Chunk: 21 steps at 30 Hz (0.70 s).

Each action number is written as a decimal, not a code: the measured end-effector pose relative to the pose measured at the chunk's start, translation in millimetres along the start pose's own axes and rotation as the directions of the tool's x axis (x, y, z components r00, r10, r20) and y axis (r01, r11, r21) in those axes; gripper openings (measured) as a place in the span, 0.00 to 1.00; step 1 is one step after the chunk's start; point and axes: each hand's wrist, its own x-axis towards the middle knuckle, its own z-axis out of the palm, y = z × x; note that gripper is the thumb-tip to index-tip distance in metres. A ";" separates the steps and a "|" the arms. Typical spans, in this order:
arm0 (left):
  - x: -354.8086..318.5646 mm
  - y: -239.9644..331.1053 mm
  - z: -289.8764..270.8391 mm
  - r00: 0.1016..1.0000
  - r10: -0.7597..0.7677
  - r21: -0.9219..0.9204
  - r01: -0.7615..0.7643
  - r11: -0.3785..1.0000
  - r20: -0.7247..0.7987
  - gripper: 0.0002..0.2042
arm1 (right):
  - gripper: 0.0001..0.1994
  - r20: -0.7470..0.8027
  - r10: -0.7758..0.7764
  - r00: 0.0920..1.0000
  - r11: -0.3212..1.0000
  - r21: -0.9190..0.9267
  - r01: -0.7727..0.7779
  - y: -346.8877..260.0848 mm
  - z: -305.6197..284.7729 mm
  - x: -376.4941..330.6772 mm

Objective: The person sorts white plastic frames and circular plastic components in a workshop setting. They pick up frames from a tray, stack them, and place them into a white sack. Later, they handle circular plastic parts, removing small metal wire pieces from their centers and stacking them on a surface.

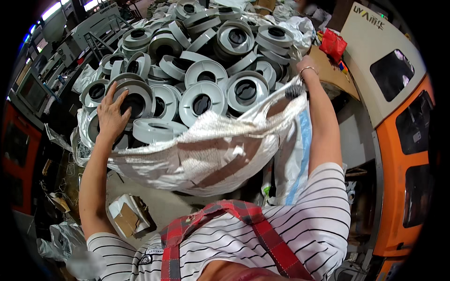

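A large heap of grey round plastic flanged rings [205, 100] with dark openings fills the area ahead of me. At the heap's near left, my left hand [112, 114] rests its spread fingers against the side of one grey plastic ring [143, 89]. Farther off on the right, my right hand [307, 67] is closed on the edge of a white woven sack [225, 159]; its fingertips are partly hidden. From that hand the sack's cloth stretches leftward along the heap's near side. A dark bristly object [294, 91] shows by the sack's upper edge, below my right wrist.
An orange and cream machine [398, 154] stands close on the right. A red bag [333, 45] and cardboard [332, 70] lie beyond my right arm. On the floor sits a torn white box [129, 215]. More machines [44, 89] line the left.
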 end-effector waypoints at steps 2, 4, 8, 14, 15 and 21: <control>4.3 -1.5 17.0 0.998 0.015 -0.075 -0.019 0.997 -0.060 0.28 | 0.29 0.042 -0.109 0.993 0.989 -0.100 0.113 -18.1 -22.5 -8.8; 8.1 -0.4 31.7 0.994 0.029 -0.120 -0.041 0.992 -0.104 0.28 | 0.38 0.047 -0.303 0.952 0.934 -0.181 0.307 -34.2 -31.4 1.7; 19.0 -3.7 38.7 0.997 -0.010 -0.204 -0.007 0.979 -0.082 0.29 | 0.51 0.103 -0.409 0.907 0.846 -0.330 0.419 -87.7 -29.1 2.0; 9.3 -32.9 58.1 0.977 -0.177 -0.244 0.144 0.959 -0.118 0.29 | 0.37 0.036 -0.456 0.889 0.841 -0.311 0.444 -107.3 15.1 20.9; 9.1 -37.3 57.6 0.974 -0.213 -0.225 0.190 0.956 -0.082 0.30 | 0.30 0.022 -0.485 0.874 0.806 -0.377 0.456 -115.3 15.9 20.9; 16.8 -47.1 69.8 0.937 -0.344 -0.120 0.336 0.934 -0.056 0.30 | 0.12 -0.009 -0.809 0.588 0.513 -0.499 0.699 -132.8 45.8 32.0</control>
